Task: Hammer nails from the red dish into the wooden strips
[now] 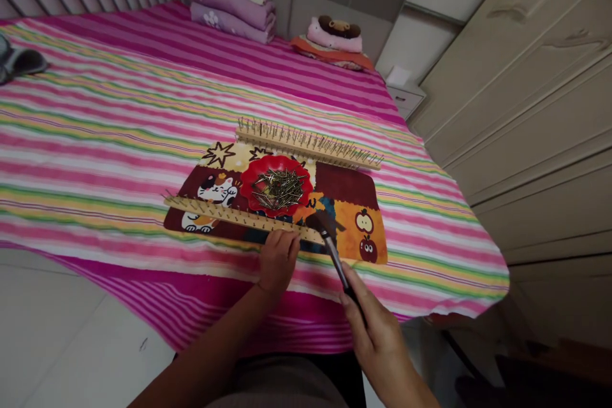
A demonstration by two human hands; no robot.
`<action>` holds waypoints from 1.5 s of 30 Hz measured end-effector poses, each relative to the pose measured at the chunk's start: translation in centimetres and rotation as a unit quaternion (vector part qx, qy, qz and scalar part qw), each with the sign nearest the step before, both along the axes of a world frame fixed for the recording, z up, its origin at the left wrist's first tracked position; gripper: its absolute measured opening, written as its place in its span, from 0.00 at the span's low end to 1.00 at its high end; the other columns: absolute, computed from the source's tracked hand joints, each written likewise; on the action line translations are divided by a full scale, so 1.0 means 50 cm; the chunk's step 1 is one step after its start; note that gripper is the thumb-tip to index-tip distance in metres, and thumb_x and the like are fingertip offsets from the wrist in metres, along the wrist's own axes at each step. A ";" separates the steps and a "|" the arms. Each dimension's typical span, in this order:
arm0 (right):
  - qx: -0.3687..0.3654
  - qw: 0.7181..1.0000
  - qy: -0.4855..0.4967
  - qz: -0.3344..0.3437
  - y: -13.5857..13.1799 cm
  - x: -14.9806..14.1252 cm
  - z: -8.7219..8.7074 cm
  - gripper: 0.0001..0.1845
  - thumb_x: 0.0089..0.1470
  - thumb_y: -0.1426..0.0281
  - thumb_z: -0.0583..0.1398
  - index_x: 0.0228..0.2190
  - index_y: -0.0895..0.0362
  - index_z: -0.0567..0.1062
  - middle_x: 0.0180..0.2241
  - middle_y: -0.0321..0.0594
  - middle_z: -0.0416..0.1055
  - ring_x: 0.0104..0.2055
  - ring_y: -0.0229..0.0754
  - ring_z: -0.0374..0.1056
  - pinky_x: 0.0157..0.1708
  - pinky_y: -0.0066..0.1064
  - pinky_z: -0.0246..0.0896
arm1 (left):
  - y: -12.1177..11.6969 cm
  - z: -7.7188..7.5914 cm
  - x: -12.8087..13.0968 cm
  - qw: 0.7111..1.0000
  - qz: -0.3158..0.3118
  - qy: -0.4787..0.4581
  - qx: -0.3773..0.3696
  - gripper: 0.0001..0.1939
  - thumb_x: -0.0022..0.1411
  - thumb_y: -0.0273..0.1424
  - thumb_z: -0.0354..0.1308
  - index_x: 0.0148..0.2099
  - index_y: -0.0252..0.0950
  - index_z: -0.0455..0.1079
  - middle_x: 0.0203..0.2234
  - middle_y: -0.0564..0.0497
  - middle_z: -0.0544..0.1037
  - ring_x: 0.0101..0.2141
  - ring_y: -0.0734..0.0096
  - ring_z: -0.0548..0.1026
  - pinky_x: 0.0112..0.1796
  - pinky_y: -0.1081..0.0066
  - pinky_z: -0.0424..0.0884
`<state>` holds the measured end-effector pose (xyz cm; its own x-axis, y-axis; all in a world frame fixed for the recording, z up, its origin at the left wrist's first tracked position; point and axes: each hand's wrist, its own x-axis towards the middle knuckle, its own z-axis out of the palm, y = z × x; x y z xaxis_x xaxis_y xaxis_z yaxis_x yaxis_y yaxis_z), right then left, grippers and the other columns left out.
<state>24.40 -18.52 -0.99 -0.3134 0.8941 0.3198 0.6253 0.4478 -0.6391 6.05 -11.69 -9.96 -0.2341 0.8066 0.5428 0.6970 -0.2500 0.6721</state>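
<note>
Striped bed (pixel 119 108) beside wardrobe (pixel 526 108), probably a bedroom.

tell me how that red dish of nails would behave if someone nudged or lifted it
The red dish looks shallow, so tilting it would probably spill the loose nails. It sits on a flat mat over soft bedding, so a nudge might rock it rather than slide it cleanly.

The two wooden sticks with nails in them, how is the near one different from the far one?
The near strip lies at the cartoon mat's front, under the left hand; the far strip lies past the red dish, untouched. The hammer, held by the right hand, hovers at the near strip's right end, not at the far strip. The near strip looks thinner. Both are pale wood with rows of upright nails.
</note>
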 end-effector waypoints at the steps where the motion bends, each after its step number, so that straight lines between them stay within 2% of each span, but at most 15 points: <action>1: 0.013 1.000 -0.002 -0.026 0.005 0.006 -0.002 0.28 0.60 0.72 0.54 0.61 0.49 0.60 0.54 0.39 0.69 0.54 0.42 0.68 0.51 0.31 0.67 | 0.000 0.001 0.000 1.000 -0.001 0.001 0.002 0.08 0.64 0.29 0.50 0.34 0.38 0.70 0.28 0.48 0.74 0.33 0.67 0.70 0.38 0.67 0.66; 5: 0.041 0.988 -0.023 -0.144 0.065 0.055 -0.043 0.24 0.59 0.65 0.54 0.57 0.53 0.67 0.51 0.43 0.72 0.50 0.45 0.70 0.45 0.32 0.69 | -0.002 0.004 -0.002 1.000 -0.006 0.016 0.023 0.08 0.64 0.28 0.51 0.35 0.37 0.70 0.28 0.49 0.74 0.33 0.68 0.71 0.38 0.68 0.68; 8: 0.037 0.974 -0.057 -0.216 0.142 0.102 -0.093 0.24 0.58 0.62 0.53 0.53 0.57 0.70 0.42 0.45 0.76 0.41 0.46 0.73 0.36 0.31 0.68 | -0.003 0.003 -0.006 0.999 -0.013 0.018 0.048 0.06 0.64 0.27 0.51 0.39 0.37 0.70 0.30 0.49 0.75 0.35 0.70 0.72 0.39 0.68 0.70; 10: 0.031 0.962 -0.105 -0.250 0.190 0.126 -0.122 0.23 0.57 0.63 0.52 0.51 0.58 0.72 0.36 0.45 0.76 0.36 0.45 0.72 0.32 0.31 0.64 | -0.007 0.003 -0.010 0.997 -0.019 0.017 0.069 0.07 0.64 0.27 0.52 0.41 0.37 0.70 0.32 0.49 0.76 0.36 0.70 0.73 0.40 0.69 0.71; 14: -0.010 0.937 -0.195 -0.289 0.243 0.141 -0.154 0.21 0.58 0.69 0.51 0.51 0.61 0.71 0.35 0.46 0.73 0.31 0.42 0.66 0.27 0.29 0.54 | -0.028 0.014 -0.023 0.995 -0.041 0.034 0.085 0.08 0.63 0.25 0.52 0.44 0.37 0.69 0.34 0.49 0.75 0.37 0.72 0.74 0.41 0.70 0.72; 18: -0.059 0.919 -0.232 -0.313 0.248 0.128 -0.159 0.20 0.59 0.71 0.52 0.52 0.61 0.69 0.36 0.46 0.71 0.31 0.40 0.64 0.26 0.28 0.48 | -0.047 0.051 -0.073 0.994 -0.043 0.057 0.087 0.08 0.63 0.26 0.53 0.43 0.38 0.70 0.34 0.48 0.75 0.37 0.71 0.74 0.39 0.71 0.72; 21: -0.070 0.918 -0.230 -0.315 0.246 0.120 -0.154 0.20 0.60 0.71 0.52 0.52 0.60 0.69 0.37 0.45 0.71 0.31 0.40 0.64 0.26 0.28 0.46 | -0.021 0.101 -0.141 0.989 0.006 0.111 0.093 0.05 0.62 0.28 0.54 0.40 0.37 0.70 0.33 0.48 0.76 0.36 0.69 0.73 0.39 0.70 0.70; 24: -0.081 0.913 -0.234 -0.323 0.246 0.115 -0.149 0.20 0.60 0.71 0.52 0.53 0.60 0.68 0.37 0.45 0.71 0.32 0.40 0.63 0.25 0.28 0.45 | 0.051 0.150 -0.207 0.979 0.023 0.203 -0.005 0.08 0.63 0.31 0.52 0.38 0.37 0.72 0.31 0.49 0.76 0.34 0.66 0.71 0.37 0.66 0.67; 27: -0.089 0.909 -0.239 -0.330 0.245 0.112 -0.148 0.20 0.60 0.70 0.51 0.53 0.60 0.68 0.39 0.46 0.71 0.32 0.40 0.63 0.25 0.28 0.45 | 0.138 0.173 -0.241 0.948 -0.071 0.292 -0.108 0.09 0.59 0.29 0.53 0.35 0.39 0.75 0.30 0.49 0.77 0.33 0.66 0.71 0.37 0.66 0.66; 29: -0.084 0.910 -0.237 -0.329 0.245 0.111 -0.148 0.20 0.60 0.70 0.52 0.53 0.60 0.68 0.38 0.46 0.71 0.32 0.40 0.63 0.26 0.28 0.45 | 0.186 0.173 -0.245 0.912 -0.135 0.345 -0.174 0.10 0.55 0.26 0.54 0.34 0.40 0.76 0.29 0.49 0.77 0.31 0.66 0.71 0.36 0.67 0.66; 32: -0.076 0.913 -0.232 -0.327 0.244 0.112 -0.150 0.19 0.60 0.70 0.52 0.52 0.60 0.69 0.37 0.46 0.71 0.32 0.40 0.63 0.26 0.28 0.46 | 0.227 0.165 -0.237 0.867 -0.189 0.392 -0.241 0.10 0.52 0.25 0.55 0.31 0.41 0.77 0.28 0.49 0.77 0.32 0.66 0.72 0.34 0.68 0.65; 36: -0.081 0.913 -0.227 -0.329 0.243 0.111 -0.148 0.20 0.60 0.71 0.52 0.52 0.60 0.68 0.38 0.46 0.71 0.34 0.41 0.63 0.27 0.27 0.47 | 0.244 0.161 -0.229 0.841 -0.215 0.417 -0.269 0.08 0.50 0.26 0.55 0.29 0.39 0.76 0.29 0.47 0.76 0.34 0.64 0.72 0.34 0.69 0.65; 39: -0.084 0.913 -0.225 -0.329 0.243 0.109 -0.146 0.19 0.60 0.71 0.52 0.52 0.60 0.69 0.37 0.45 0.70 0.33 0.41 0.63 0.27 0.27 0.47 | 0.248 0.165 -0.232 0.837 -0.221 0.419 -0.273 0.07 0.51 0.27 0.55 0.26 0.36 0.73 0.28 0.47 0.75 0.32 0.66 0.71 0.34 0.69 0.64; 41: -0.084 0.914 -0.224 -0.328 0.242 0.108 -0.145 0.19 0.60 0.71 0.52 0.52 0.60 0.69 0.36 0.44 0.70 0.33 0.41 0.62 0.27 0.28 0.46 | 0.246 0.169 -0.240 0.850 -0.221 0.386 -0.282 0.07 0.52 0.27 0.54 0.25 0.36 0.71 0.27 0.48 0.75 0.30 0.69 0.71 0.33 0.71 0.63; 45: -0.087 0.912 -0.226 -0.332 0.242 0.106 -0.144 0.20 0.60 0.71 0.52 0.53 0.59 0.68 0.35 0.44 0.69 0.32 0.40 0.62 0.27 0.28 0.46 | 0.231 0.180 -0.263 0.895 -0.204 0.197 -0.345 0.05 0.53 0.31 0.54 0.29 0.37 0.70 0.25 0.53 0.76 0.28 0.72 0.71 0.31 0.73 0.64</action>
